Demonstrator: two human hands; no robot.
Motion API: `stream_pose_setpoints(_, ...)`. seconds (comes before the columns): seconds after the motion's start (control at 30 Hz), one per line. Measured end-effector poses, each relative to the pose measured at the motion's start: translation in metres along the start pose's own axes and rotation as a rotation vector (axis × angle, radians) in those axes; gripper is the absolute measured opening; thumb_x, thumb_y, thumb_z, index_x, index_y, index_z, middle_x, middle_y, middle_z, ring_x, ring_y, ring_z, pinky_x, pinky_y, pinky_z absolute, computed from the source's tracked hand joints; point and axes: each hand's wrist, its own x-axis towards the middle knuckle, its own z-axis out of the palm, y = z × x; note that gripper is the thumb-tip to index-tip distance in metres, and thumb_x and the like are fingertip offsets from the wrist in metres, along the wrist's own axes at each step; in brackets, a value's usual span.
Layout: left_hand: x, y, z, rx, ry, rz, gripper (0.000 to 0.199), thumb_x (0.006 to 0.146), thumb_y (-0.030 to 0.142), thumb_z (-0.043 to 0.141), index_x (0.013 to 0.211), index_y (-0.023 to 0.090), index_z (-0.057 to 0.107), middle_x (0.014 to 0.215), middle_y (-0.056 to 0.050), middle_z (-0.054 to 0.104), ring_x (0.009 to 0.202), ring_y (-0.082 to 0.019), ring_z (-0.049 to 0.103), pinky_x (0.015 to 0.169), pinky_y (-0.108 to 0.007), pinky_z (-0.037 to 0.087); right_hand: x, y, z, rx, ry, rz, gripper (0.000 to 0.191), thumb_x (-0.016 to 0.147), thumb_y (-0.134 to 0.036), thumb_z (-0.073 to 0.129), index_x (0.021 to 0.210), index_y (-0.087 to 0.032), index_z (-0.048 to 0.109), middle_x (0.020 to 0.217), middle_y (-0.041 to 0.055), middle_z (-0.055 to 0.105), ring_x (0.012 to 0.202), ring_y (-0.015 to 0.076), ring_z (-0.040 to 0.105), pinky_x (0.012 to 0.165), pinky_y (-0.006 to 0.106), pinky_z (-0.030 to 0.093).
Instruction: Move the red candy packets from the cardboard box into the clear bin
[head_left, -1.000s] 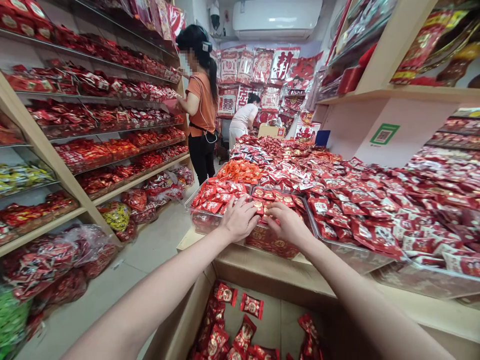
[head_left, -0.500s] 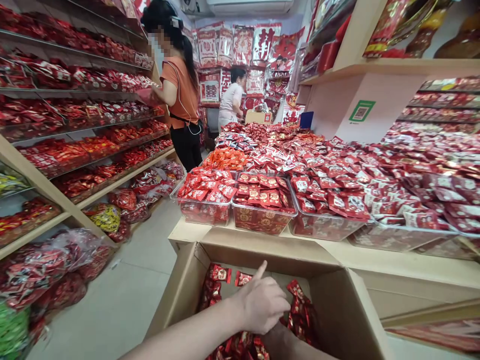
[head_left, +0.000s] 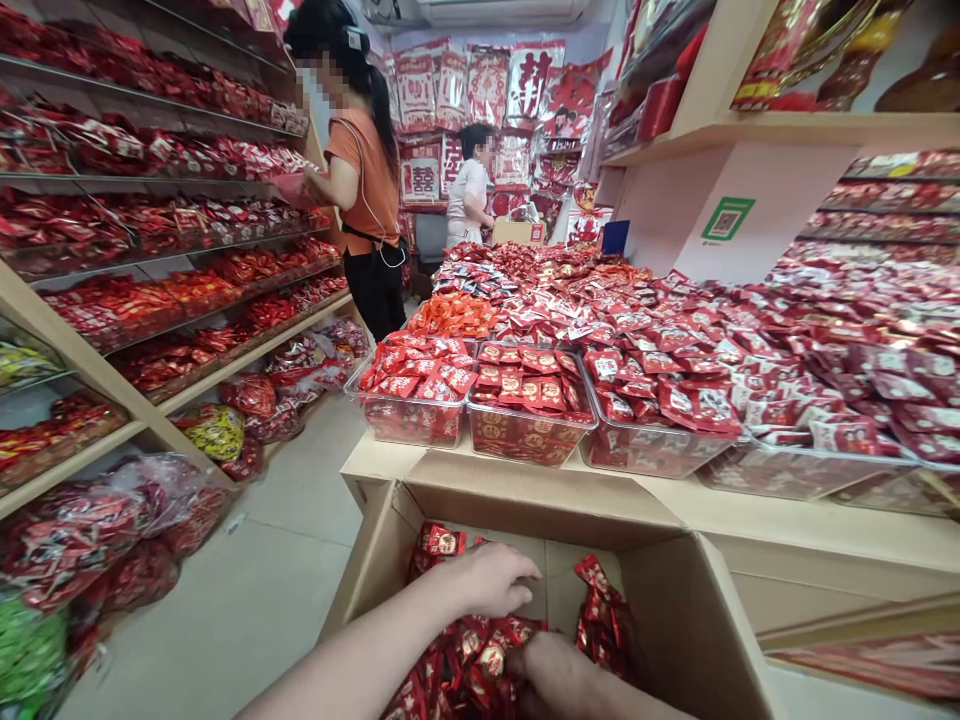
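Inside a cardboard box (head_left: 720, 600) lie many small red-and-gold wrapped candies (head_left: 472, 660). My left hand (head_left: 495, 578) hovers over the far part of them, palm down, its fingers loosely bent and somewhat apart, with nothing visible in them. Nearer to me, my right hand (head_left: 551, 665) reaches into the heap from the right. Its fingertips go in among the wrappers and are hidden, so whether they grip anything does not show. Another cluster of candies (head_left: 600, 610) leans along the box's right side, and bare cardboard shows at the far end.
Beyond the box, a counter (head_left: 645, 487) carries clear plastic bins (head_left: 529, 440) heaped with red packets. Shelves of packets (head_left: 150, 230) line the left, with filled bags (head_left: 90, 530) on the floor. One person in orange (head_left: 367, 180) stands at the shelves; another (head_left: 469, 190) is farther back.
My left hand has moved slightly left and up, uncrossing from my right hand, its pointing finger now bent. More of the candy heap shows, and my right hand is less covered.
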Motion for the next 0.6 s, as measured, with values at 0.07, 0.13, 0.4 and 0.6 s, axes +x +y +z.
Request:
stream_pose_setpoints(0.07,0.000,-0.001,-0.004,-0.047,-0.015,-0.042,0.036,0.076,0.031,0.044,0.109,0.024,0.054,0.105,-0.006,0.061,0.094,-0.022,0.056,0.078,-0.032,0.042,0.000,-0.005,-0.017,0.113,0.061,0.014,0.026,0.057,-0.009,0.046,0.070,-0.019,0.066,0.067,0.0012,0.066,0.061,0.0144,0.057,0.054,0.020,0.039)
stream_pose_setpoints(0.13,-0.002,-0.002,-0.010,-0.114,-0.044,-0.091,0.037,0.076,0.036,0.043,0.109,0.023,0.054,0.106,-0.006,0.060,0.093,-0.022,0.056,0.077,-0.032,0.042,0.000,-0.008,-0.037,0.271,0.152,0.017,0.026,0.056,-0.007,0.044,0.065,-0.018,0.066,0.064,0.0001,0.066,0.060,0.0139,0.057,0.054,0.020,0.040)
stream_pose_setpoints(0.4,-0.005,0.005,-0.025,-0.811,-0.154,0.035,0.067,0.062,0.020,0.063,0.124,0.022,0.036,0.109,-0.006,0.055,0.092,-0.017,0.054,0.075,-0.026,0.042,-0.010,-0.011,-0.073,1.028,0.272,0.178,0.011,0.064,-0.025,0.055,0.064,-0.014,0.058,0.045,-0.0036,0.051,0.041,0.0082,0.044,0.043,0.020,0.037)
stream_pose_setpoints(0.6,-0.007,0.012,-0.033,-1.337,-0.148,-0.074,0.052,0.071,0.013,0.055,0.119,0.025,0.042,0.103,-0.006,0.058,0.060,-0.006,0.054,0.060,-0.022,0.042,-0.023,-0.021,-0.089,1.017,0.435,0.102,0.013,0.067,-0.027,0.055,0.065,-0.015,0.052,0.053,-0.0048,0.049,0.045,0.0055,0.039,0.044,0.019,0.031)
